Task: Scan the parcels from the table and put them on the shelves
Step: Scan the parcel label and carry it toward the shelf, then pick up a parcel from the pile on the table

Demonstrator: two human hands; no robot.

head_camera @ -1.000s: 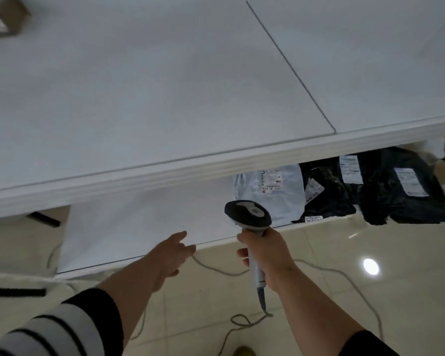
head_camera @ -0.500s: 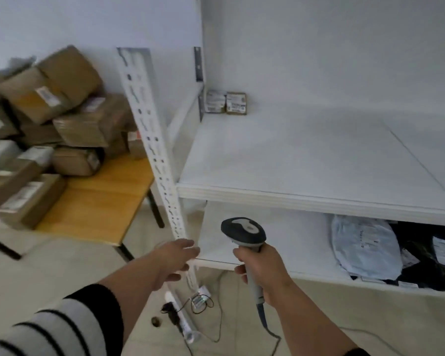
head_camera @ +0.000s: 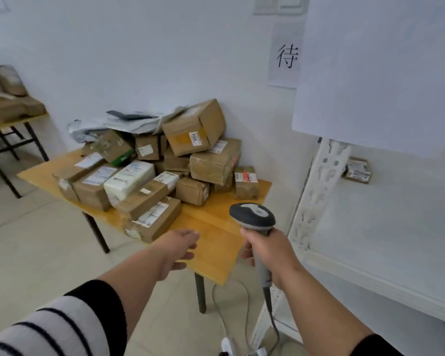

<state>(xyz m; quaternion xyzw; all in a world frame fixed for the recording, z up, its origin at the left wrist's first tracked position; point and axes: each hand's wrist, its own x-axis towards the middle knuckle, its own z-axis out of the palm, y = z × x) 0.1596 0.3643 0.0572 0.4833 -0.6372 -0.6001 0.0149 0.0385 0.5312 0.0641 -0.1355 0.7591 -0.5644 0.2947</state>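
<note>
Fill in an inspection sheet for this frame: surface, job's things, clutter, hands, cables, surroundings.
Surface: wooden table with dark legs; its near corner is bare.
Job's things: heap of cardboard parcels on the table, grey mailer bags on top; one small labelled parcel on the white shelf.
Clutter: nothing seen.
Hands: left hand holds nothing, fingers loosely curled, over the table's near edge; right hand grips the barcode scanner upright.
Cables: scanner cable hangs to the floor; a second grey cable loops by the table leg.
Surroundings: white wall, paper sign, another parcel-laden table far left, tiled floor.
</note>
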